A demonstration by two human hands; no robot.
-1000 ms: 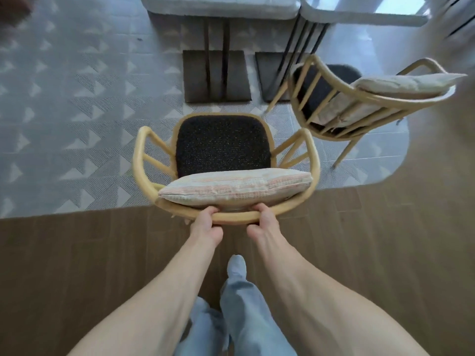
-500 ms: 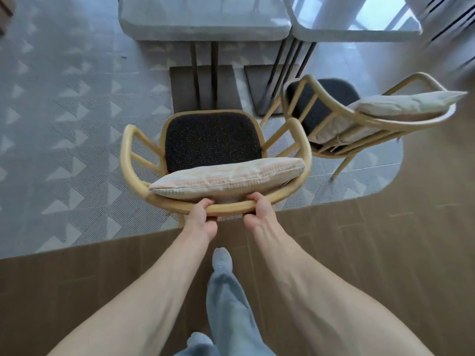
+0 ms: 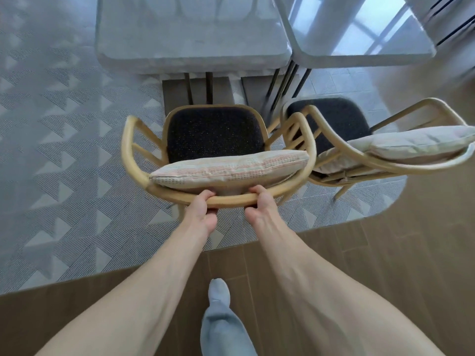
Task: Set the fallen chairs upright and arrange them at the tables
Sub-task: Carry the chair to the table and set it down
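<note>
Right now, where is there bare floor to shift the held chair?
Both hands, left hand and right hand, grip the chair. Left of it the patterned rug lies bare, up to the table. On the right it is crowded: the second chair sits close beside its arm.

Bare forearms, light-blue trousers point(image 3: 223, 327)
</note>
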